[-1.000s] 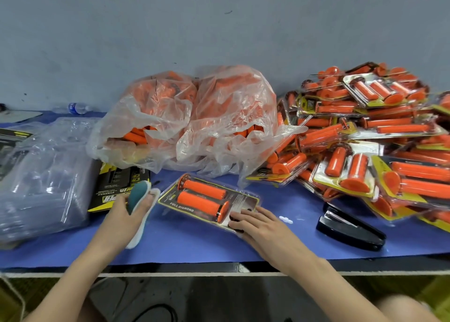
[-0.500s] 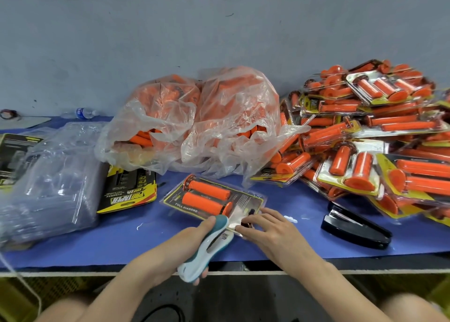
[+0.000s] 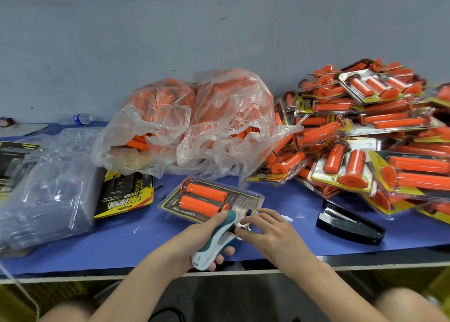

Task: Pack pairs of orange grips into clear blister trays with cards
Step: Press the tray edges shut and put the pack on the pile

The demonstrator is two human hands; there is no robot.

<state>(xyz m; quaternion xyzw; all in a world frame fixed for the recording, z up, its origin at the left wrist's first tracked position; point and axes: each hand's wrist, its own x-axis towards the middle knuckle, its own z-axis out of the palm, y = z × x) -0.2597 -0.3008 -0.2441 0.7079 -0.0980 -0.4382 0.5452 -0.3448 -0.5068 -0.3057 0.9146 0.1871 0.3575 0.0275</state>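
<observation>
Left hand (image 3: 194,236) round teal stapler (image 3: 216,239), right hand (image 3: 270,234) flat on blister pack (image 3: 248,198) corner.

The stapler's (image 3: 212,248) nose is a blur where it meets the pack (image 3: 207,197). The right hand (image 3: 270,234) covers that near corner, so I can't tell whether it pinches the plastic or only presses. At the right edge the heap of finished packs (image 3: 389,151) runs out of frame, and at the left edge so does the stack of clear trays (image 3: 48,188). The bag (image 3: 194,127) clouds its contents. The bottle's (image 3: 80,119) label, upper left, is too small to read.
</observation>
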